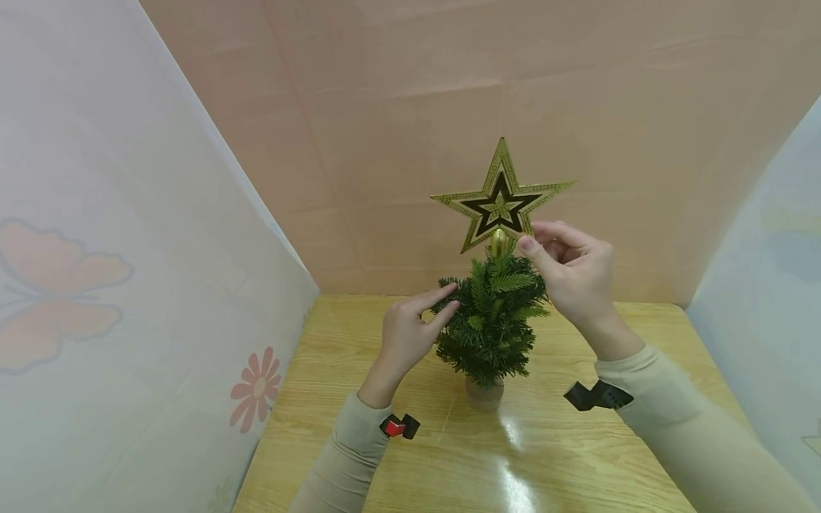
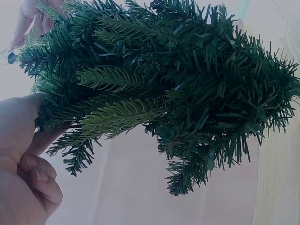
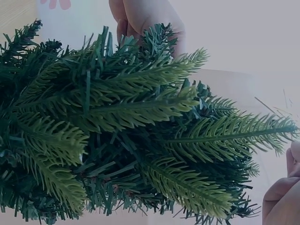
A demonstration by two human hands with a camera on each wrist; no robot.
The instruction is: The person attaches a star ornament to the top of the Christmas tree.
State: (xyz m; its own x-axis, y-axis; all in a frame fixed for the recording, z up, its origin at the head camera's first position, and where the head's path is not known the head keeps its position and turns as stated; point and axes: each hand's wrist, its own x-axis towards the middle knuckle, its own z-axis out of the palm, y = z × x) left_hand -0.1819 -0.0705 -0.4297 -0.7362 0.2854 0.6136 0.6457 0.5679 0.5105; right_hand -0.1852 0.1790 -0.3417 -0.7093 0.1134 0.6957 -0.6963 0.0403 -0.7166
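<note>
A small artificial Christmas tree (image 1: 490, 320) stands upright, its green branches filling much of both wrist views. At its top is a gold star topper (image 1: 502, 203) with a dark star outline inside and a short gold socket below. My right hand (image 1: 574, 274) pinches the star's lower right point between thumb and fingers. On the tree's left side, my left hand (image 1: 410, 331) holds the upper branches between thumb and index finger. The other fingers of the left hand (image 2: 23, 164) are curled in the left wrist view. Whether the socket is fully seated on the treetop cannot be told.
The tree's round base (image 1: 484, 395) rests on a wood-grain table (image 1: 577, 442). A plain tan backdrop (image 1: 385, 142) rises behind it. Pale panels stand at both sides, the left panel (image 1: 160, 285) printed with a butterfly and a red flower.
</note>
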